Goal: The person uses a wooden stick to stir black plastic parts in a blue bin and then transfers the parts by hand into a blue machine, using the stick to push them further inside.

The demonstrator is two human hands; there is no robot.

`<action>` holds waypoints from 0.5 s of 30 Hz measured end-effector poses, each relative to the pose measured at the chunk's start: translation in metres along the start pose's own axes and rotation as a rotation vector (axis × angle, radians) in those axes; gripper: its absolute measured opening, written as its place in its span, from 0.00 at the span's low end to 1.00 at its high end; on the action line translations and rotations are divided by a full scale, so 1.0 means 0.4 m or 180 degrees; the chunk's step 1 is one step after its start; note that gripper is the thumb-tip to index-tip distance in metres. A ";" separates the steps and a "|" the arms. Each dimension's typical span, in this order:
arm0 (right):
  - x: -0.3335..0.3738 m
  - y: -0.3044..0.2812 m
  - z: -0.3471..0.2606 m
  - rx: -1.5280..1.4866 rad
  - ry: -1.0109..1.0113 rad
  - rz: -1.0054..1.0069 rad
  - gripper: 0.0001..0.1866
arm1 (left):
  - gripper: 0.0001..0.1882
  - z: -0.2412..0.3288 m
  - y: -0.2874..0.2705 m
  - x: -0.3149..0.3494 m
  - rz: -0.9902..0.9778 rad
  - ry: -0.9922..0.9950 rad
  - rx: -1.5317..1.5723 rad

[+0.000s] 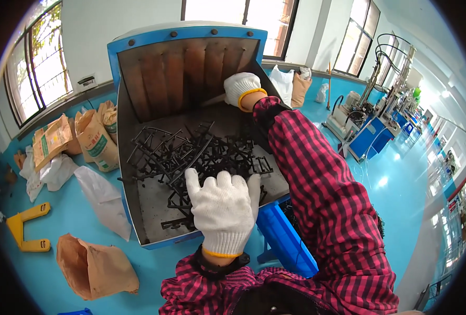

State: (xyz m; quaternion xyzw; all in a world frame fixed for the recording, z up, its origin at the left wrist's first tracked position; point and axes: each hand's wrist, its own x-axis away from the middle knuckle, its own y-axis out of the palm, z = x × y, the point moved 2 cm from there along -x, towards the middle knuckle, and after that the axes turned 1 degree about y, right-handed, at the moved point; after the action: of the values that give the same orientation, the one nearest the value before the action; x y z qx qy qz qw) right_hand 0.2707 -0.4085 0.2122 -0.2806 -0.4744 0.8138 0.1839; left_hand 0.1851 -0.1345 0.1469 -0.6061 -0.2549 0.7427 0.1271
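Evidently much is left, what's done unclear: black pieces (212, 152) heap inside the blue-rimmed hopper (151, 205), my left hand (222, 207) spread at their near side; whether my right hand (243, 89) grips anything, I can't tell.

From afar I see a factory workshop: machines (366, 142) towards two o'clock, sacks (97, 143) at nine, yellow pallet-truck forks (15, 231) at eight.

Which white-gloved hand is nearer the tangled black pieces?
The left hand, at the black pieces; the right hand is farther off, by the blue-edged back panel.
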 end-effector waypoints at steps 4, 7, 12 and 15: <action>0.051 -0.076 0.026 -0.0089 -0.0060 0.0137 0.19 | 0.17 -0.013 -0.011 -0.003 0.0066 -0.0034 -0.0083; 0.132 -0.187 0.107 -0.0385 -0.0082 0.0068 0.20 | 0.16 -0.004 -0.005 -0.008 0.0140 -0.0002 -0.0066; 0.266 -0.309 0.225 -0.0201 0.0081 0.0194 0.23 | 0.13 -0.004 -0.014 -0.012 0.0326 0.0036 -0.0155; 0.317 -0.310 0.285 -0.0180 0.0060 0.0327 0.24 | 0.14 0.007 -0.009 -0.005 0.0430 0.0004 -0.0166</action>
State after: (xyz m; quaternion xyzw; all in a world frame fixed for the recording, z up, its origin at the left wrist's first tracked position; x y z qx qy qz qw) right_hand 0.1046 -0.3531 0.3297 -0.3173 -0.4805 0.8058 0.1383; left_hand 0.1824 -0.1331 0.1508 -0.6255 -0.2325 0.7422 0.0610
